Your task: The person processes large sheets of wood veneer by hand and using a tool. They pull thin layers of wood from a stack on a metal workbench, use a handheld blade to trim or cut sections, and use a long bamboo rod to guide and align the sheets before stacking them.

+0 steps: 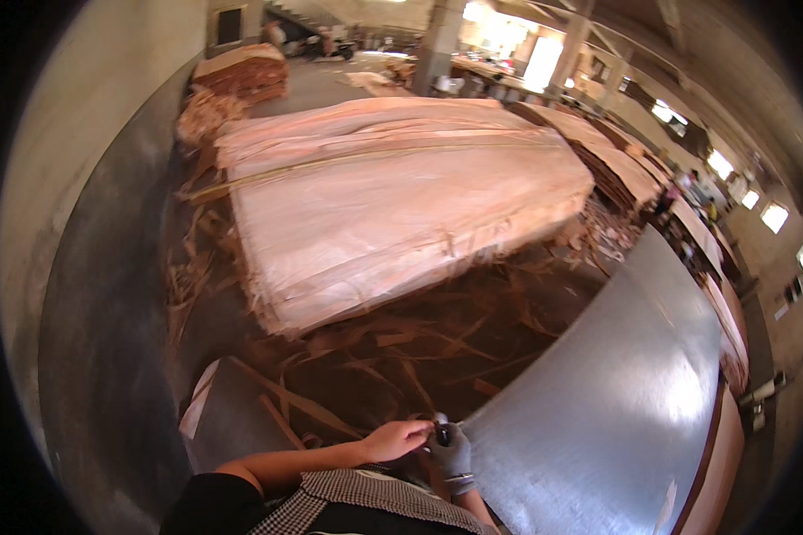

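Note:
Low in the picture, close to my body, both hands meet. My left hand [400,440] is bare, its fingers drawn together and reaching the right hand's fingertips; what they pinch, if anything, is hidden. A grey glove covers my right hand [455,456], which is closed around a small dark object [442,434] too small to name. Just right of the glove lies a large, smooth metal-topped table [580,392]. A checked apron [357,490] covers my front.
Ahead stands a big stack of thin wood veneer sheets [401,196] with a narrow strip [330,160] across its top. Torn veneer scraps [393,348] litter the floor. More veneer stacks [598,147] stand behind and right. A wall [71,134] runs along the left.

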Available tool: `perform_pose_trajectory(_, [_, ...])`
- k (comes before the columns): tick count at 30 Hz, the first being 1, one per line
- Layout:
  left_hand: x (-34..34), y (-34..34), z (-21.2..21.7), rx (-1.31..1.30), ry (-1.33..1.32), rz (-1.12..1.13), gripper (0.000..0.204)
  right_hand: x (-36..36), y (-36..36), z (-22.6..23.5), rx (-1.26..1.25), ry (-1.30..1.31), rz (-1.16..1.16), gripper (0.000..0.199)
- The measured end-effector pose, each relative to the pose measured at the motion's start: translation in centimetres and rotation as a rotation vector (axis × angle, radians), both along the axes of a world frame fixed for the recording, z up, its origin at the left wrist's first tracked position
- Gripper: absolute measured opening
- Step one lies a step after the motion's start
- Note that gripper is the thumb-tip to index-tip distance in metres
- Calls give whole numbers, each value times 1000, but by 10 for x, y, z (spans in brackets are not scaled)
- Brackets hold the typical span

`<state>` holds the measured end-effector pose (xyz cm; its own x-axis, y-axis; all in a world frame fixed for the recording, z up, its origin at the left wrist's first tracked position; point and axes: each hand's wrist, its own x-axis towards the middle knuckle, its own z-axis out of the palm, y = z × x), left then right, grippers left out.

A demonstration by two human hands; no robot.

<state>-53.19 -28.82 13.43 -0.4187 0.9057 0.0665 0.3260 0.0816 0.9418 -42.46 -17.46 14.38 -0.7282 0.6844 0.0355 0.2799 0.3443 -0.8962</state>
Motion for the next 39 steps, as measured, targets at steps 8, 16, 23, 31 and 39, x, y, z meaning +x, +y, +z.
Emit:
perform_pose_trajectory(8, [-77, -69, 16, 44, 249, 383, 23, -118, -25, -28, -336, 57, 317, 8])
perform_pose_trajectory(16, [-155, -47, -13, -729, 348, 129, 21, -209, -26, -21, -321, -14, 610, 15])
perform_pose_trajectory(23, [-276, 70, -30, -335, -308, 377, 21, -287, 76, -21, -719, 43, 404, 10])
perform_pose_trajectory(31, [-405, 280, -2, -309, -812, 100, 17, -366, 256, 8, -699, 198, 317, 7])
perform_pose_trajectory(39, [-462, 485, -9, -207, -1124, 120, 18, -428, 416, 46, -577, 213, 210, 6])
